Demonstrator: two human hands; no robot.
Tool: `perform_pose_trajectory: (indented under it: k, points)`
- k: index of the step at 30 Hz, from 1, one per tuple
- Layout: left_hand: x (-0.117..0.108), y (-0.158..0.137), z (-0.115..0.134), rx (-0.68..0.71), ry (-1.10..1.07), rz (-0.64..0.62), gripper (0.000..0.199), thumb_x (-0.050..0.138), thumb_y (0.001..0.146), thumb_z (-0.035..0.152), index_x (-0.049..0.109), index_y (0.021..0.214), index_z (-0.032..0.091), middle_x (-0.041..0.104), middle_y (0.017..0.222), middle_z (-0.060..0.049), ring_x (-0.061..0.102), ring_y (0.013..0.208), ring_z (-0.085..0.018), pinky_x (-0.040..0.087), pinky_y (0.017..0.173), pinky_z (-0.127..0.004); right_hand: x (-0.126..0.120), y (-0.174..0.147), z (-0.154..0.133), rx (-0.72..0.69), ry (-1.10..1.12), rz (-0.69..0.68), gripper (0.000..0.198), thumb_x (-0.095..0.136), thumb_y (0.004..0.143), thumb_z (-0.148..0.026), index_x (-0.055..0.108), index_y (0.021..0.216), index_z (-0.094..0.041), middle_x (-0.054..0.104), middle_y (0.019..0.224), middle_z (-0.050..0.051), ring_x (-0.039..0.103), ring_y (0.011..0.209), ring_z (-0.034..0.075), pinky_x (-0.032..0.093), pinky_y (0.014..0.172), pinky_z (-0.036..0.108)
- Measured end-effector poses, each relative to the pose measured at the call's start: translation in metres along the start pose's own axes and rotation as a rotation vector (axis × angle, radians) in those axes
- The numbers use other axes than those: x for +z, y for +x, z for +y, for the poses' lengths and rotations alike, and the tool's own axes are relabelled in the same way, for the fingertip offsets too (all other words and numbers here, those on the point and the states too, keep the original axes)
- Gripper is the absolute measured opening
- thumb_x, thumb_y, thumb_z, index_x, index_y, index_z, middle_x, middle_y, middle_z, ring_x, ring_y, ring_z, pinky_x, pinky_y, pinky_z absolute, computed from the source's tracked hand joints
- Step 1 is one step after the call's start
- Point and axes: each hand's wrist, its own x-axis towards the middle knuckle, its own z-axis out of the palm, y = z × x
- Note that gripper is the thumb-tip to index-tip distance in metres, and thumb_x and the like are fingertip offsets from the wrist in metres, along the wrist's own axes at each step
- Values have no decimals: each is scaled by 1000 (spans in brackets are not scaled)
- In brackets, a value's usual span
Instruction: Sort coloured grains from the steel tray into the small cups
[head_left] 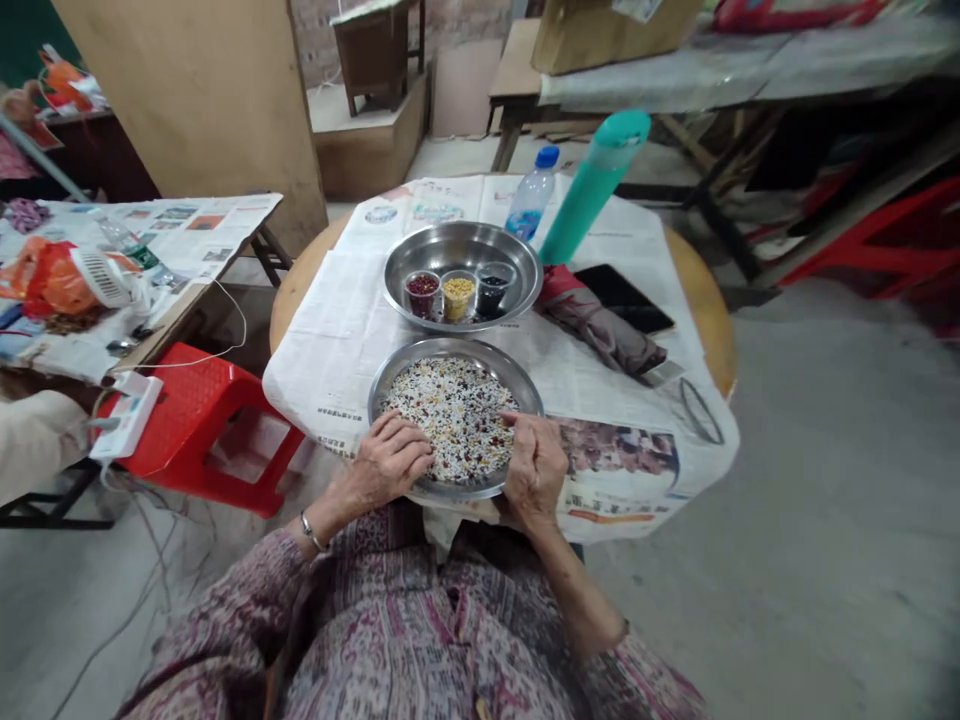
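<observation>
No wording can be read. The newspaper (322,330) over the round counter (709,300) bears larger characters (592,500) at near right, beside a printed photo (622,450), and smaller lines at near left, all too blurred. The blue label (523,222) on the far clear bottle (535,190) is illegible too.

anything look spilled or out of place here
A few dark bits lie loose in the farther bowl, outside the three cups. The white power strip also looks awkward, sitting askew at the red stool's edge.
</observation>
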Motion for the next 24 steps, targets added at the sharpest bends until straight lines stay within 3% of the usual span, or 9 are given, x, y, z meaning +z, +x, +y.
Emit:
perform_pose_trajectory:
  k: [4, 7, 10, 14, 18, 24]
  points:
    - [9, -6, -3, -36, 21, 69, 25, 47, 99, 21, 67, 83, 20, 73, 91, -3, 63, 89, -17, 47, 104, -44, -2, -1, 4, -69, -96, -43, 35, 41, 100, -36, 71, 92, -20, 74, 92, 7, 63, 92, 22, 46, 89, 41]
    - [13, -7, -3, -30, 2, 120, 27, 44, 99, 20, 65, 81, 19, 72, 88, -4, 60, 84, -17, 49, 93, -41, -7, 6, 2, -178, -251, -145, 27, 51, 96, -37, 72, 94, -21, 75, 95, 7, 63, 94, 23, 43, 95, 44]
    - [13, -7, -4, -13, -24, 154, 28, 43, 99, 20, 64, 81, 19, 71, 88, -4, 60, 84, -18, 48, 90, -40, -13, 27, -6, -258, -283, -222, 22, 57, 93, -37, 72, 93, -22, 76, 92, 6, 65, 89, 22, 45, 89, 41]
    - [13, -8, -5, 2, -57, 181, 24, 45, 98, 20, 64, 83, 20, 71, 89, -4, 60, 85, -18, 48, 88, -39, -10, 82, -19, -270, -267, -167, 23, 60, 89, -39, 73, 83, -21, 74, 80, 5, 64, 77, 21, 47, 79, 38]
    - [15, -9, -6, 6, -109, 236, 19, 49, 97, 19, 64, 85, 20, 71, 88, -3, 60, 83, -17, 48, 88, -39, 10, 154, -25, -219, -331, -133, 24, 60, 85, -37, 75, 82, -18, 75, 79, 8, 64, 75, 22, 47, 75, 37]
    - [18, -10, -8, 14, -175, 311, 14, 53, 96, 22, 61, 85, 19, 68, 83, -3, 58, 78, -17, 46, 82, -38, 54, 232, -24, -73, -662, -320, 23, 59, 85, -29, 79, 93, -19, 78, 92, 10, 69, 87, 24, 48, 75, 32]
